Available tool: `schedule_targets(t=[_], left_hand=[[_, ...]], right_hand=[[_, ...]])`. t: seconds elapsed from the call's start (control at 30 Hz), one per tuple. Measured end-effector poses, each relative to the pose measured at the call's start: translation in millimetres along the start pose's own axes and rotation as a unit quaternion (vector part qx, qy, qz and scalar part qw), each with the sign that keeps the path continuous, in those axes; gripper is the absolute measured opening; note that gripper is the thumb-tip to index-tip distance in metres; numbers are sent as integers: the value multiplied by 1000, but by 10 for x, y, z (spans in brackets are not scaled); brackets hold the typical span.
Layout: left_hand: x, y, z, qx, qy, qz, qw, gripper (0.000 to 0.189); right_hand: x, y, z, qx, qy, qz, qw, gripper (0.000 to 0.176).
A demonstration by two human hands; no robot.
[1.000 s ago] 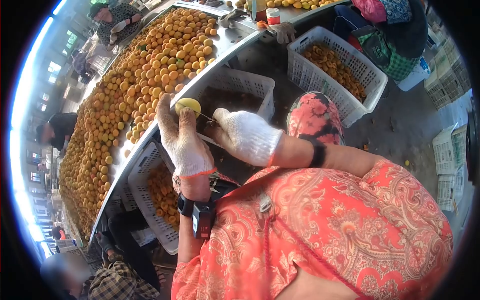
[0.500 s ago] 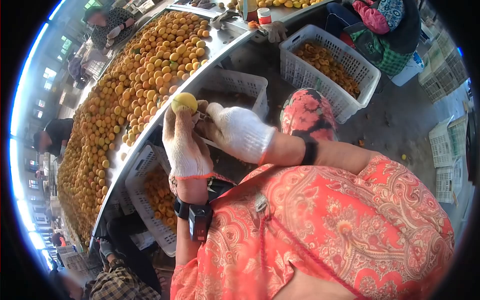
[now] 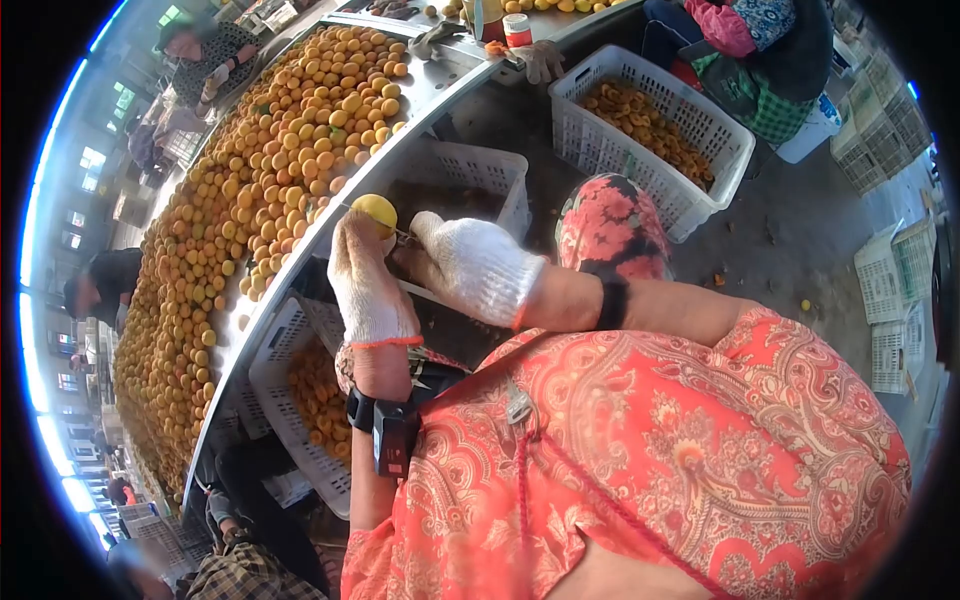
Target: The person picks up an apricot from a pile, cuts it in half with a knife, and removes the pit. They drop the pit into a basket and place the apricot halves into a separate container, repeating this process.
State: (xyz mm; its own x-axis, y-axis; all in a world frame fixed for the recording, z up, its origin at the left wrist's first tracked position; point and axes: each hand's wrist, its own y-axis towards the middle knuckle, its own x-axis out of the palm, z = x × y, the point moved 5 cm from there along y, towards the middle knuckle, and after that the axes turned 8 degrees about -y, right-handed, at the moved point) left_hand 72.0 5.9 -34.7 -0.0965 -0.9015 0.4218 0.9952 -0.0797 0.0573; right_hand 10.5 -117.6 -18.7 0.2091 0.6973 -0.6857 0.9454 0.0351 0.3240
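Note:
My left hand (image 3: 366, 290), in a white knit glove with stained fingers, is closed around a yellow apricot (image 3: 374, 214) that shows above the fingertips. Just to its right is my right hand (image 3: 478, 266), gloved the same way, with fingers curled close to the fruit. Something small and thin seems to be in the right fingers, but I cannot make out what it is. Both hands are near the edge of a metal table (image 3: 436, 88), above a white plastic crate (image 3: 512, 185). A large heap of whole apricots (image 3: 290, 150) covers the table to the left.
A white crate (image 3: 735, 172) of opened orange fruit stands on the floor at right, another crate (image 3: 272, 372) at lower left. A grey glove (image 3: 541, 62) and a white-lidded jar (image 3: 517, 30) lie at the table's far end. Other people sit around the table; stacked crates (image 3: 882, 275) stand far right.
The right hand's fingertips have drawn back slightly from the apricot. The left hand still grips the fruit, now a little lower in view. The whole view has shifted slightly.

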Motion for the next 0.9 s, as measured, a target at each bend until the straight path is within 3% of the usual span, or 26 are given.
schedule_targets(t=[0.07, 0.13, 0.17, 0.27, 0.33, 0.43, 0.53, 0.57, 0.63, 0.77, 0.83, 0.9], left_hand=[[35, -20, -7, -3, -16, 5, 1000, 44], [112, -83, -83, -132, -164, 53, 976, 45], [249, -149, -42, -137, -198, 107, 965, 49], [178, -58, -87, -163, -179, 77, 967, 51], [145, -66, -61, -155, -137, 57, 977, 46], [89, 3, -21, -48, -45, 5, 998, 39], [47, 19, -81, -61, -92, 17, 994, 33], [153, -15, -9, -62, -93, 19, 994, 33], [298, -122, 2, -175, -239, 162, 941, 34], [188, -49, -124, -171, -225, 148, 948, 40], [191, -30, -92, -62, -125, 10, 990, 42], [50, 52, -186, -59, -70, 0, 996, 43]], right_hand=[[68, 11, 52, 0, -4, -1, 1000, 33], [84, 14, 81, 3, -8, -1, 1000, 34], [85, 14, 85, 7, -19, -18, 1000, 35], [25, 30, 77, 15, -19, -13, 1000, 37], [-1, 25, 69, 23, -3, 4, 1000, 38], [2, 39, 55, 14, 18, 29, 999, 37], [64, 50, 79, 1, 6, 11, 1000, 38], [93, 53, 104, 27, -12, -6, 1000, 29], [145, 41, 154, 54, -32, -23, 998, 22], [127, 57, 142, 31, -6, -3, 999, 22], [137, 65, 175, 49, 9, -12, 999, 22], [144, 30, 105, -71, -63, 46, 994, 27]])
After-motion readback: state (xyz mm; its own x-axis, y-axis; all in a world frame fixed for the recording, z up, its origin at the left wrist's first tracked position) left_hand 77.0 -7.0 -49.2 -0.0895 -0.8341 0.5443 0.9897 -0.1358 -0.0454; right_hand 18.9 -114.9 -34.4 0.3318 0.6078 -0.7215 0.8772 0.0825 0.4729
